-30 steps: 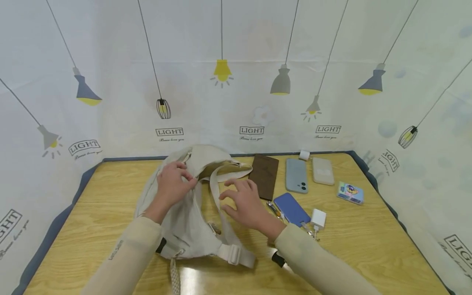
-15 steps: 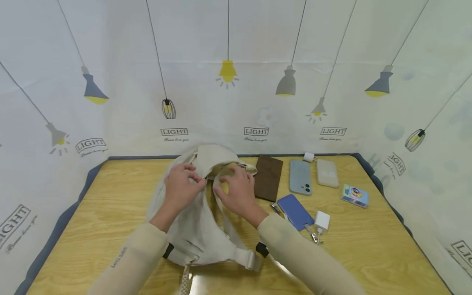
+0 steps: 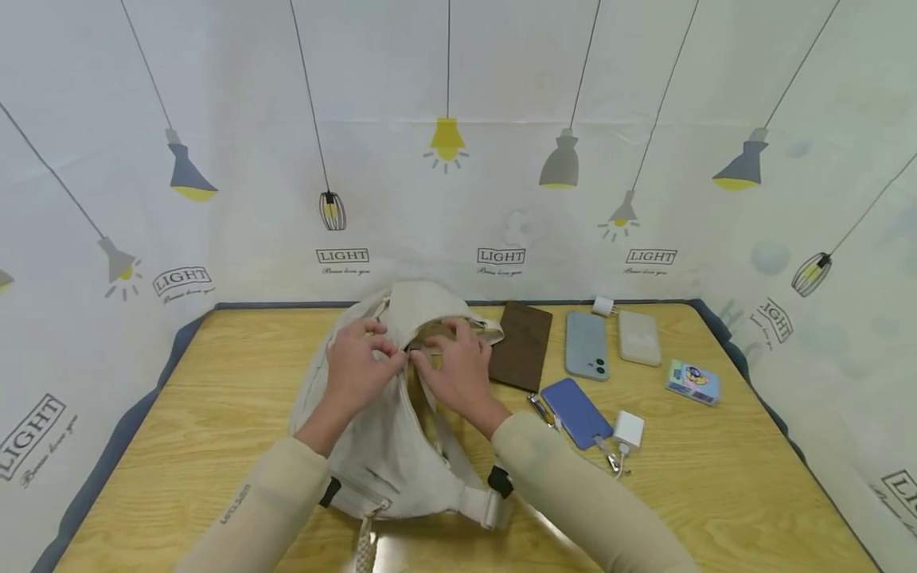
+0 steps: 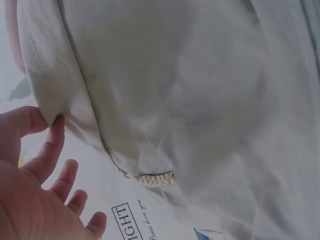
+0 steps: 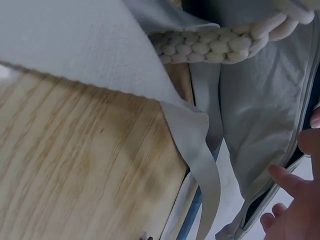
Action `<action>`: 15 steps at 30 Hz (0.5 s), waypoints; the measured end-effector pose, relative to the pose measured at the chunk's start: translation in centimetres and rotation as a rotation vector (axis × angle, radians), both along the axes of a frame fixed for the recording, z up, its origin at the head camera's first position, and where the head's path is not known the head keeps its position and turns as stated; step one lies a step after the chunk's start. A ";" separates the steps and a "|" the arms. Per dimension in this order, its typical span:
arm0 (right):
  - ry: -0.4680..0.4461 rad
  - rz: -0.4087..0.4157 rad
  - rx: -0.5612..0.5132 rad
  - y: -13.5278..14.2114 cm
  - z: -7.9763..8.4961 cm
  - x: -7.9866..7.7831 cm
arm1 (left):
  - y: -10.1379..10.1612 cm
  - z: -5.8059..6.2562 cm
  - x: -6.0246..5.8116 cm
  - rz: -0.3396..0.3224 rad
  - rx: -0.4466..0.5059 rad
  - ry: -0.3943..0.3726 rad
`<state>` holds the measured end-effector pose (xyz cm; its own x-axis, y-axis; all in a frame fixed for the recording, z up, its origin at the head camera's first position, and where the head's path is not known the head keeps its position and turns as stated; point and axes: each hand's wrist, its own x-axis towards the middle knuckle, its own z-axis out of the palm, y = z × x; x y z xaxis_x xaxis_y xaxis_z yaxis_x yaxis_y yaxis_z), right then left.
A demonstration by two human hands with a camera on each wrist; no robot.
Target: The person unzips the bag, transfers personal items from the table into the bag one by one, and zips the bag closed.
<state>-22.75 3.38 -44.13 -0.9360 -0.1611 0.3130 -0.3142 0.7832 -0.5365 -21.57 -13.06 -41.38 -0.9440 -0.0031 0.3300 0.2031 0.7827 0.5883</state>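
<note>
A cream fabric shoulder bag (image 3: 387,446) with a buckled strap lies on the table, its long zipped mouth gaping toward the right. My left hand (image 3: 358,364) pinches the fabric beside the mouth; the left wrist view shows thumb and forefinger on a stitched edge of the bag (image 4: 150,90). My right hand (image 3: 462,370) has its curled fingers on the mouth's rim, close to the left fingertips. In the right wrist view that hand (image 5: 300,200) lies at the open zip, with dark lining between its edges. The fingertips' exact grip is partly hidden.
Right of the bag lie a brown notebook (image 3: 521,346), a light blue phone (image 3: 586,342), a white power bank (image 3: 638,337), a plug adapter (image 3: 603,305), a blue card holder (image 3: 576,412), a nail clipper (image 3: 540,408), a white charger (image 3: 629,430) and a small colourful pack (image 3: 692,382).
My right hand has moved left from above the strap to the bag's mouth, meeting the left hand. The left hand has kept its pinch. The whole view has shifted slightly.
</note>
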 end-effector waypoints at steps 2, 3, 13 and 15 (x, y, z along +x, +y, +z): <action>-0.001 -0.037 -0.011 -0.2 0.0 -0.2 | 0.1 0.0 0.2 -0.009 -0.014 0.014; -0.002 -0.052 -0.018 -0.3 -0.1 -0.3 | 0.1 0.0 0.2 -0.014 -0.019 0.021; -0.012 -0.113 -0.056 -0.8 -0.2 -0.9 | 0.4 -0.1 1.0 -0.043 -0.025 0.009; -0.016 -0.110 -0.046 -0.9 -0.3 -0.9 | 0.5 -0.1 1.1 -0.045 -0.018 0.009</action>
